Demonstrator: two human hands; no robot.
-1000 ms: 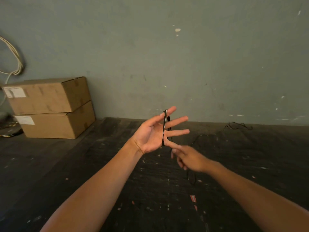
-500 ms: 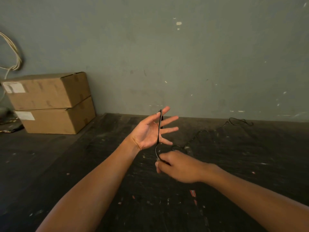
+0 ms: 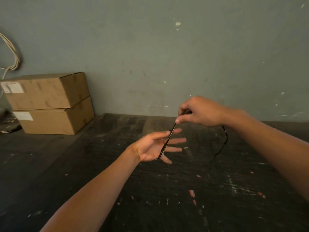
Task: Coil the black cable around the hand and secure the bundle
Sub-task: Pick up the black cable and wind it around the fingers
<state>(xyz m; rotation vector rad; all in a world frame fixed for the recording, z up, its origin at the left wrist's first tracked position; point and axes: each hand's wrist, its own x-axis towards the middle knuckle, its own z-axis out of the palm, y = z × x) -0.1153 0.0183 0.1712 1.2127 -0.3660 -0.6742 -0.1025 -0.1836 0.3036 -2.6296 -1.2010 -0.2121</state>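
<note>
A grey-green wall (image 3: 167, 56), flecked with chipped paint, rises behind a dark, scuffed bench (image 3: 167, 190). At the bench's back left corner two cardboard boxes (image 3: 50, 104) are stacked against the wall, each with a white label on its end; pale cords (image 3: 13, 57) hang on the wall above them.

The left hand (image 3: 153, 148) is held above the middle of the bench, palm turned up and inward, fingers spread and released. The cable (image 3: 165, 143) runs in tight turns across the palm at the base of the fingers, from the little-finger side up past the thumb tip. The right hand (image 3: 200, 113) is above and to the right of it, clenched on the cable, pinching it between thumb and fingers. Behind that hand the cable drops in a slack loop under the wrist toward the bench; there it is blurred.
</note>
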